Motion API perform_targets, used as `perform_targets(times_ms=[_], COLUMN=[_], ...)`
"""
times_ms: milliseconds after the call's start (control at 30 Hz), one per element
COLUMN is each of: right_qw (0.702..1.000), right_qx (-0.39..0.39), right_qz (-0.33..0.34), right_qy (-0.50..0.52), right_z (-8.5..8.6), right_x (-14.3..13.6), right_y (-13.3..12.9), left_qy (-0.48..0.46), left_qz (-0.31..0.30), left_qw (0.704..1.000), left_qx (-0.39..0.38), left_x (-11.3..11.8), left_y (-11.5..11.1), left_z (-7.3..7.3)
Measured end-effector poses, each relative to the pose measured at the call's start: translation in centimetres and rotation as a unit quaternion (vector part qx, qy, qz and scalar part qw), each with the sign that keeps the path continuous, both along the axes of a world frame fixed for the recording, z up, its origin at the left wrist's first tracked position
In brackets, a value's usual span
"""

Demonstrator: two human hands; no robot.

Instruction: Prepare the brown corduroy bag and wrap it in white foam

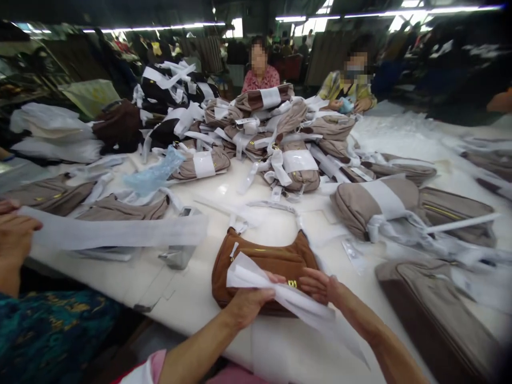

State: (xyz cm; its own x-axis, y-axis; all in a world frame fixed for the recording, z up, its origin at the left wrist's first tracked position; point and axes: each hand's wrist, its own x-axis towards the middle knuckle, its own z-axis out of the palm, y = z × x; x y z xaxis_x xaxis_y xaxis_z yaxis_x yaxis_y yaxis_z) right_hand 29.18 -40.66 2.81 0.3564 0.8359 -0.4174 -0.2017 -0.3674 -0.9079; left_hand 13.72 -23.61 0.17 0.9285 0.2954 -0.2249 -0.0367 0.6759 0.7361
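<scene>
In front of me a brown handbag (276, 256) lies flat on the white table, its strap wrapped in white material and looped away from me. A gold emblem shows on its front. My left hand (254, 304) is closed on a folded strip of white wrapping sheet (304, 309), thumb on top, held over the lower part of the bag. The strip hangs down to the right. My right hand (326, 288) is at the bag's right side with its fingers stretched out, close to the emblem and the strip; whether it touches them I cannot tell.
At left, a co-worker's hand (16, 234) holds a long white strip (116, 229). A grey tape dispenser (182, 240) stands on the table (192, 298). Beige bags (304, 165) are heaped ahead, more at right (376, 202). Two people sit across the table.
</scene>
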Motion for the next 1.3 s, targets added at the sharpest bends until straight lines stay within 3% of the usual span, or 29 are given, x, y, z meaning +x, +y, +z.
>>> perform_targets(times_ms=[100, 233, 433, 700, 900, 1067, 1300], right_qw=[0.991, 0.943, 0.935, 0.941, 0.953, 0.957, 0.912], right_qx=[-0.012, 0.006, 0.001, 0.013, -0.006, 0.010, 0.019], right_qz=[0.002, -0.027, -0.046, -0.070, -0.092, -0.063, -0.044], right_qy=[-0.135, -0.331, -0.352, -0.332, -0.287, -0.284, -0.407], right_z=[0.0, 0.3, 0.1, -1.3, -2.0, -1.5, -6.7], right_x=[-0.9, -3.4, -5.4, -6.7, -8.2, -11.5, -12.8], right_y=[-1.8, -4.0, -6.4, -7.0, -6.9, -5.1, -4.1], left_qy=[-0.005, -0.002, 0.059, 0.115, 0.090, 0.023, -0.036], left_qz=[-0.013, -0.017, 0.027, 0.098, 0.165, 0.155, 0.202], left_qw=[1.000, 0.998, 0.994, 0.980, 0.967, 0.972, 0.961], left_qx=[-0.016, -0.062, -0.087, -0.133, -0.173, -0.176, -0.184], left_x=[-0.3, -0.2, 0.1, -0.3, -0.7, -2.8, -5.2], left_y=[-1.2, -3.7, -5.8, -6.5, -5.3, -5.0, -3.9], left_z=[-0.3, 0.0, 0.4, 0.1, 0.8, 0.8, -1.2])
